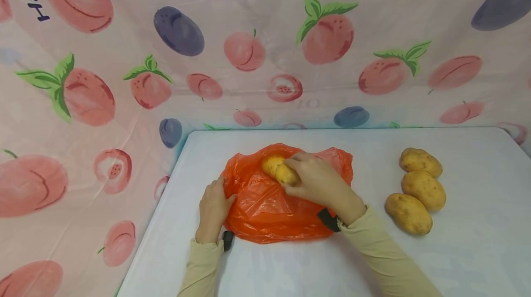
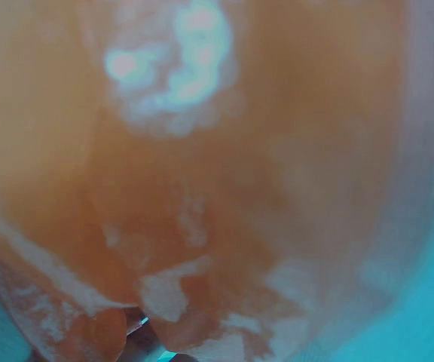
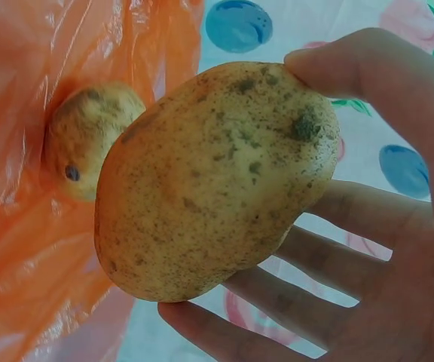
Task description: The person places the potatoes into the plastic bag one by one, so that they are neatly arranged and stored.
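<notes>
My right hand [image 1: 317, 179] grips a yellow potato [image 1: 287, 175] between thumb and fingers, over an orange plastic bag [image 1: 269, 200]. Close up in the right wrist view, the held potato [image 3: 209, 181] shows dark specks, with the thumb at one end and the fingers along its side. Another potato [image 1: 271, 163] lies on the bag just beyond it. At the bag's left side, my left hand [image 1: 213, 207] holds the plastic edge between thumb and fingers. Blurred orange plastic [image 2: 202, 173] fills most of the left wrist view, hiding that hand's fingers.
Three potatoes [image 1: 423, 191] sit close together on the right of the white table [image 1: 469, 260]. Behind and left of the table hangs a pink cloth [image 1: 265, 20] printed with fruit. A dark strap [image 1: 328, 220] shows at the right wrist.
</notes>
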